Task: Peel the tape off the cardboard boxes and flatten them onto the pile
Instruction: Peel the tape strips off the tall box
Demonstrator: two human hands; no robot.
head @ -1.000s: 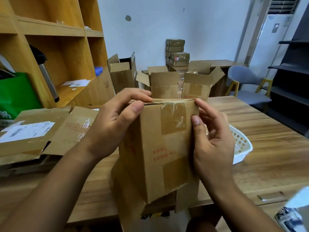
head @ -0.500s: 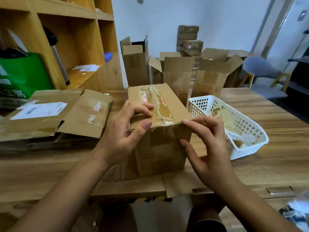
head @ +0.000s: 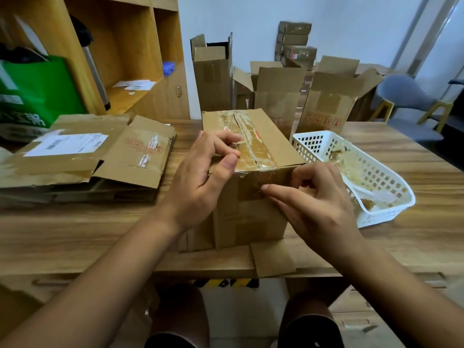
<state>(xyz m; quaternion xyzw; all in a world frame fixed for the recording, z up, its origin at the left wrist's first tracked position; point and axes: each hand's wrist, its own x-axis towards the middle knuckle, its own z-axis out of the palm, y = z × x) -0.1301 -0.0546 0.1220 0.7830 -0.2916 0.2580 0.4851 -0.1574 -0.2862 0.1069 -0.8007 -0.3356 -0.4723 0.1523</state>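
Note:
A brown cardboard box (head: 251,217) stands on the wooden table (head: 75,234) right in front of me, its bottom flaps splayed toward the table edge. Clear tape (head: 251,144) runs along its top seam and down the near face. My left hand (head: 200,179) grips the box's near left top corner, fingers on top and thumb on the front edge. My right hand (head: 313,199) has its fingers curled at the near face, with one fingertip picking at the tape end there. A pile of flattened boxes (head: 82,156) lies on the table to the left.
A white plastic basket (head: 376,212) with crumpled tape strips sits to the right of the box. Three open boxes (head: 276,91) stand behind the table. Wooden shelves (head: 120,46) and a green bag (head: 35,91) are at left, a grey chair (head: 411,99) at right.
The box went from being held up in the air to standing on the table. My right hand moved from its side edge to the tape end on the near face.

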